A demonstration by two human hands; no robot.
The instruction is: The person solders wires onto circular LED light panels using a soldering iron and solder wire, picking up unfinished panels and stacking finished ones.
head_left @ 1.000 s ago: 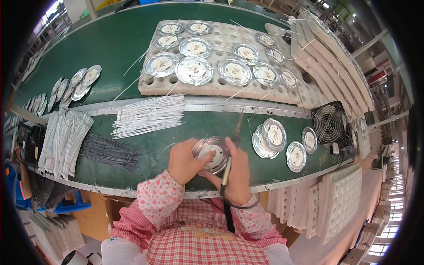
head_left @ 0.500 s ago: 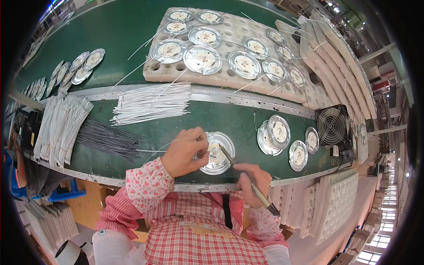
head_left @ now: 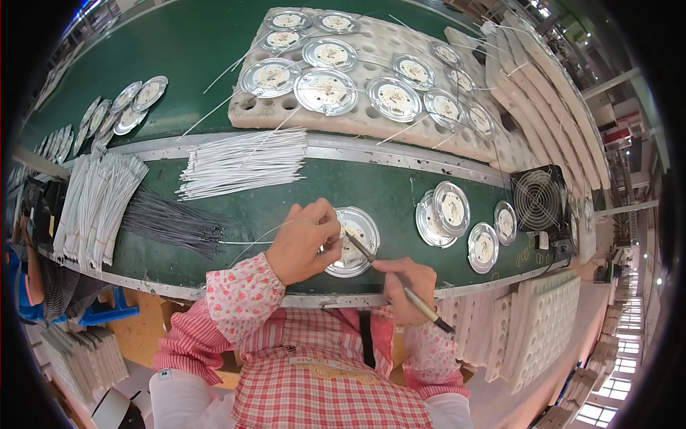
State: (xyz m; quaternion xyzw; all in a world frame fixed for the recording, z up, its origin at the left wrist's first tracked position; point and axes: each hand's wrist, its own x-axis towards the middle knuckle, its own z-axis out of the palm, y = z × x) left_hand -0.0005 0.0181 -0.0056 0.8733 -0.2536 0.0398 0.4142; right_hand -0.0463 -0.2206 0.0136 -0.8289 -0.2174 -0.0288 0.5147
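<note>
A round silver disc with a pale centre lies on the green bench in front of me. My left hand is closed at its left edge, fingers pinched on a thin white wire that trails left; the pinched end is hidden. My right hand grips a slim pen-shaped tool with a light metallic handle. Its dark, narrow front end slants over the disc, the tip close to my left fingertips. Whether the tip touches the disc I cannot tell.
White wires and dark wires lie left, beside bundled white wires. Loose discs and a black fan stand right. Behind a metal rail, a holed foam board carries several wired discs.
The tool's tip has shifted left over the disc toward my left fingers. My right hand has risen slightly; my left hand stays pinched at the disc's edge.
</note>
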